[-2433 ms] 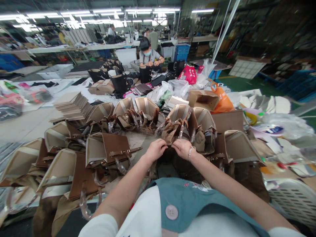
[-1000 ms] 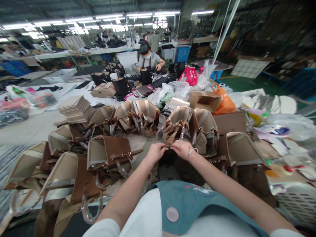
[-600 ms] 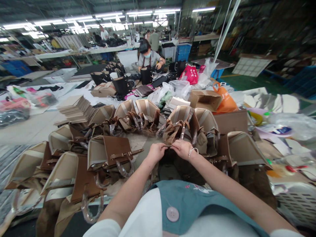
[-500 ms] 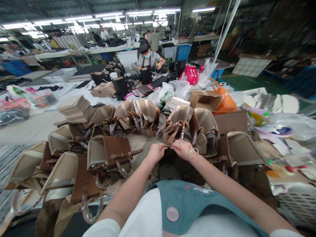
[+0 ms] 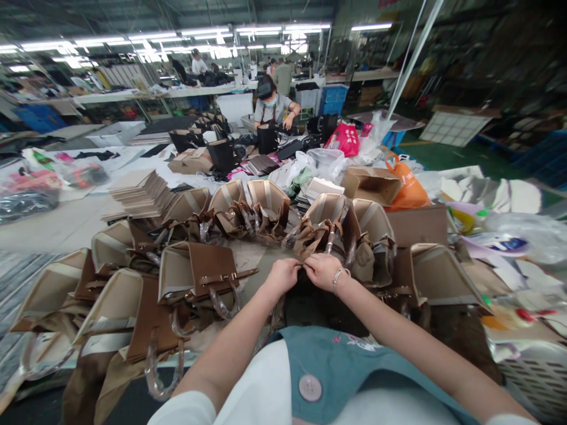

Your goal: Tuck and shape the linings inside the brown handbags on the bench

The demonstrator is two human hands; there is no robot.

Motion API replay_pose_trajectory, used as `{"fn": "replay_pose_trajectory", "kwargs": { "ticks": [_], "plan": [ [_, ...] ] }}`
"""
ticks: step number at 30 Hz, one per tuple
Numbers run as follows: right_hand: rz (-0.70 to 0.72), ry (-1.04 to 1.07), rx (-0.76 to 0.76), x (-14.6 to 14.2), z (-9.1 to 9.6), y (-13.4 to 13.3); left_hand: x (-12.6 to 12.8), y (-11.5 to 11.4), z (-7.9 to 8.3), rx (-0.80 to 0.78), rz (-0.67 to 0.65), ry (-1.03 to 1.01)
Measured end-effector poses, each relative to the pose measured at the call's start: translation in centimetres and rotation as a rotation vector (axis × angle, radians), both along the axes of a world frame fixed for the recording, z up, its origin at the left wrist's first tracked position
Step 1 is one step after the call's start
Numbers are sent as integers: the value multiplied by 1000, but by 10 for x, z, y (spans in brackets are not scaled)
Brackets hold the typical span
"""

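My left hand (image 5: 283, 275) and my right hand (image 5: 322, 271) meet at the top edge of a dark brown bag (image 5: 310, 307) right in front of me. Both pinch something small at that edge; the fingers are closed and I cannot make out what they grip. A bracelet (image 5: 337, 276) circles my right wrist. Around the hands lie several brown and beige handbags, one with a strap and plastic-wrapped handles (image 5: 199, 274) just left of my left hand, another pair (image 5: 336, 227) just beyond my fingers.
Stacked card sheets (image 5: 137, 192) lie at the back left. A cardboard box (image 5: 372, 184), an orange bag (image 5: 405, 183) and plastic wrappings crowd the right. A white basket (image 5: 531, 378) stands at lower right. A seated person (image 5: 272, 106) works across the table.
My hands have stayed pinched together at the bag's edge, drawing slightly closer. The view has dipped a little, so everything sits lower in the picture.
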State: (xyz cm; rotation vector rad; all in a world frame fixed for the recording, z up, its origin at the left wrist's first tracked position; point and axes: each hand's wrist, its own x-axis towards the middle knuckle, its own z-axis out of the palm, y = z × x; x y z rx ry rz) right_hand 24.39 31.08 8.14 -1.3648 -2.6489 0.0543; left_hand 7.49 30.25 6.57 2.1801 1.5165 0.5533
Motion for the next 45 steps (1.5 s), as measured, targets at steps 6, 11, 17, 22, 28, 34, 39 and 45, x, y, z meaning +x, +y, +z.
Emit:
{"fn": "replay_pose_trajectory", "kwargs": {
  "ticks": [6,11,17,22,28,34,39,45],
  "plan": [
    [0,-4,-6,-3,-2,1,0,-4,5,5,52,18],
    [12,1,-18,-3,-4,2,3,-5,5,-11,96,59],
    [3,3,-29,-4,-3,1,7,-5,7,-50,118,104],
    [55,27,16,-5,-2,-2,9,-8,11,-38,147,129],
    [50,71,17,-6,-16,7,10,-6,10,-9,157,138],
    [76,103,40,-1,-21,6,6,-10,8,-7,101,58],
    [50,63,-19,2,-15,3,2,-12,9,11,-2,-16],
    [3,-19,-8,-10,-1,1,0,-4,-7,10,32,-60]
  ]
}}
